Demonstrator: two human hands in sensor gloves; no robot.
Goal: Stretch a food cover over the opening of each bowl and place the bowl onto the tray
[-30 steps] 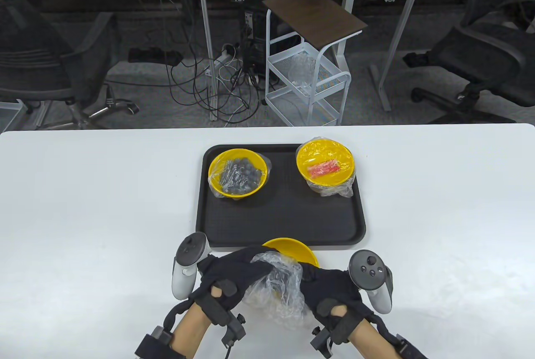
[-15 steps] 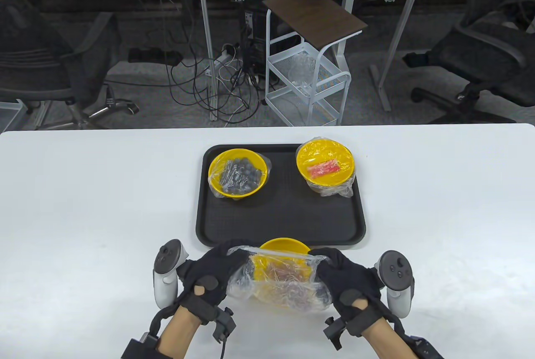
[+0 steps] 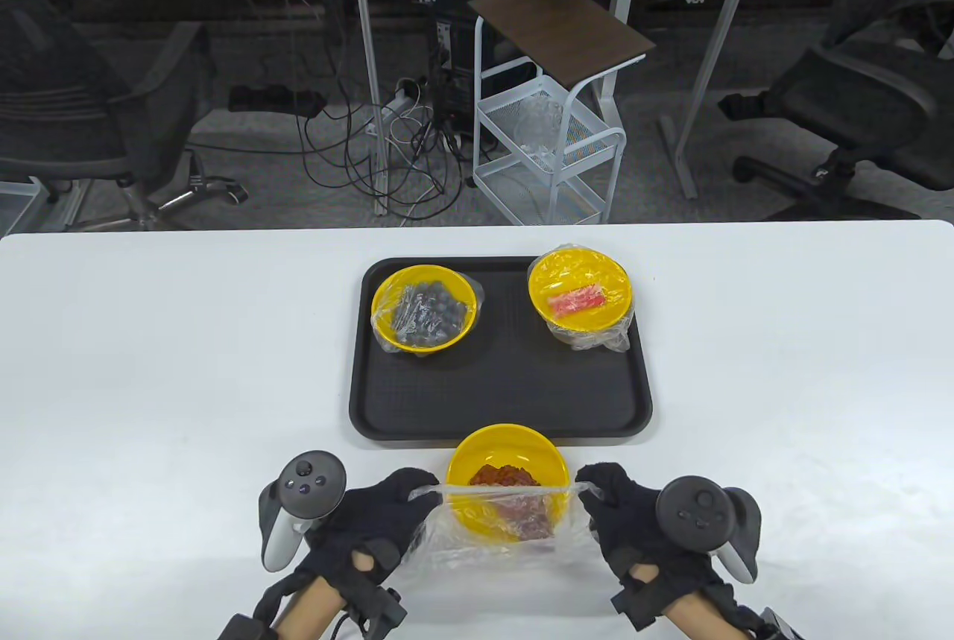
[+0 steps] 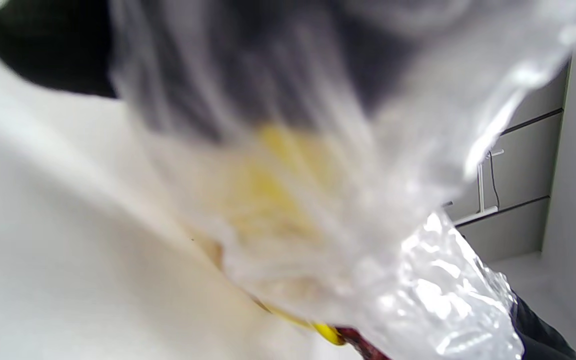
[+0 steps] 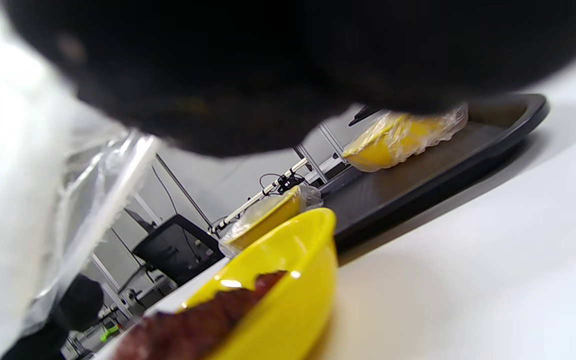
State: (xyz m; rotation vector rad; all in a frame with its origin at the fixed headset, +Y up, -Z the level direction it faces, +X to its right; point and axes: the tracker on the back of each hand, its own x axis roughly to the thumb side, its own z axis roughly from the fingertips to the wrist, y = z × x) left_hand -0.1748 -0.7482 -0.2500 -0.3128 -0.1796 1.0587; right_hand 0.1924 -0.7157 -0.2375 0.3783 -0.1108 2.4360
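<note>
We hold the food cover (image 3: 496, 521) taut over the near half of the uncovered bowl (image 3: 507, 480), which stands on the table just before the tray (image 3: 499, 394). Left hand (image 3: 373, 528) and right hand (image 3: 633, 521) each pinch its elastic edge. The film looks light, limp and tearable, so we judge the rim band the best hold.

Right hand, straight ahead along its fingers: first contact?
Probably the near yellow bowl: the right hand points up-left, gripping the stretched food cover beside it. Height over the rim is unclear.

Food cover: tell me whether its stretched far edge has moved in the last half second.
Yes. The food cover edge pulled back toward the person, away from the tray.
</note>
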